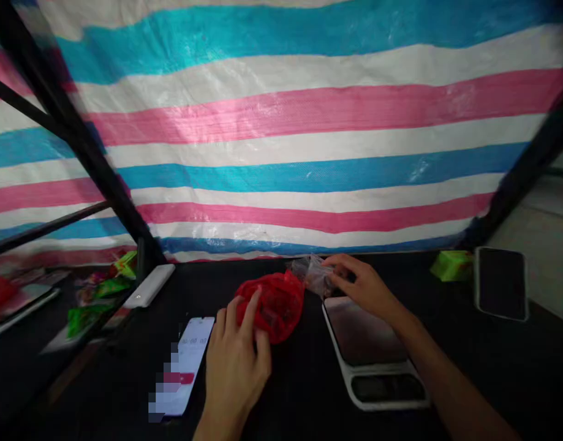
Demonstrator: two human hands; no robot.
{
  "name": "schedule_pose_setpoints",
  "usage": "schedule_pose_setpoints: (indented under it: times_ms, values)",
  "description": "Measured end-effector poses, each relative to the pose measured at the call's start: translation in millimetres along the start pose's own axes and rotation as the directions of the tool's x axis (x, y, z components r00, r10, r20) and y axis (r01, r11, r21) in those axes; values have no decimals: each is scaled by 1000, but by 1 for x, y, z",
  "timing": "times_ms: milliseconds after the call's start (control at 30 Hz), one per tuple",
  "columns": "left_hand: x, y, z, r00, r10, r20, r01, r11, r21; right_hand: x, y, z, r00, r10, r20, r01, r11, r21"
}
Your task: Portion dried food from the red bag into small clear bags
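Two bare hands are at work over one black tabletop (pixel 299 392). The left hand (pixel 235 358) has its fingers spread apart, their tips resting on the near-left side of one red bag (pixel 283 306), and the right hand (pixel 366 288) bends its thumb and fingers about one clear bag (pixel 314 274); whether they close on it, I cannot tell. The red bag sits between a phone and a scale, the clear one just beyond the scale, beside the red bag's far-right edge.

I count one phone (pixel 192 349), its screen lit, and one kitchen scale (pixel 366 337), white-rimmed with a smooth dark plate and a dark display window. To the far right are one bright green block (pixel 453 266) and one round-cornered, dark-faced device (pixel 500 283) with a pale rim. One long white bar (pixel 150 286) lies at the far left.

The red bag is thin, crinkled plastic, bunched into a rounded heap; the clear one is filmy and creased. Behind hangs a glossy, wrinkled sheet (pixel 309 116) striped blue, white and pink, with black poles (pixel 86 147) slanting at the left
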State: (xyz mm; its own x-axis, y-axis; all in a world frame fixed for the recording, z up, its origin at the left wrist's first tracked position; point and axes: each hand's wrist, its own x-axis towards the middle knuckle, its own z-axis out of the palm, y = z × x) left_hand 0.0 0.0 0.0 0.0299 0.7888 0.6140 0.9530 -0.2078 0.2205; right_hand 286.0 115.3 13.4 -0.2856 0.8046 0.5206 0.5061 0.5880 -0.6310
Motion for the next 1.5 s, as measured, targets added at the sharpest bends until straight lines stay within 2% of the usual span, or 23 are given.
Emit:
schedule_pose_setpoints:
  times_ms: [133,233,300,367,467,533,600,800,867,1033,1133,1267,1400,1467,1500]
  values:
    - [31,32,18,992,71,102,-45,970,-239,-4,1,-7,996,-24,-89,23,1000,-7]
    - [58,53,39,979,151,137,-65,868,-493,-6,0,-10,986,-40,-160,37,999,-24]
    - [70,63,56,967,221,127,-103,796,-596,-7,-1,-9,983,-52,-173,49,999,-23]
    - [75,68,74,955,265,131,-108,726,-679,-9,-2,-6,987,-60,-148,59,998,-11]
    - [68,69,98,959,227,167,-5,607,-795,-12,-5,-1,994,-87,-64,86,996,-18]
    - [61,67,105,967,172,190,74,524,-849,-14,-9,0,992,-127,-4,127,991,-54]
    - [54,63,104,966,156,206,107,482,-869,-15,-12,0,985,-168,32,171,981,-96]
    - [52,51,84,938,262,228,23,608,-793,-21,-14,-2,965,-247,84,260,938,-230]
    - [53,51,81,932,268,243,30,613,-789,-21,-12,-1,957,-284,60,290,917,-275]
    - [52,55,80,930,255,266,115,485,-867,-22,-10,0,922,-386,0,355,849,-391]
    - [51,58,80,935,206,289,183,416,-891,-24,-9,0,903,-428,-35,369,814,-449]
    - [50,62,80,940,146,308,230,396,-889,-26,-7,1,888,-457,-53,374,784,-495]
    - [49,64,84,937,128,325,245,419,-874,-25,-11,3,899,-425,-101,338,823,-457]
    - [47,62,87,950,100,295,226,431,-874,-24,-16,5,938,-322,-124,264,901,-344]
    - [46,61,88,961,73,268,205,466,-861,-24,-19,7,962,-244,-122,206,943,-262]
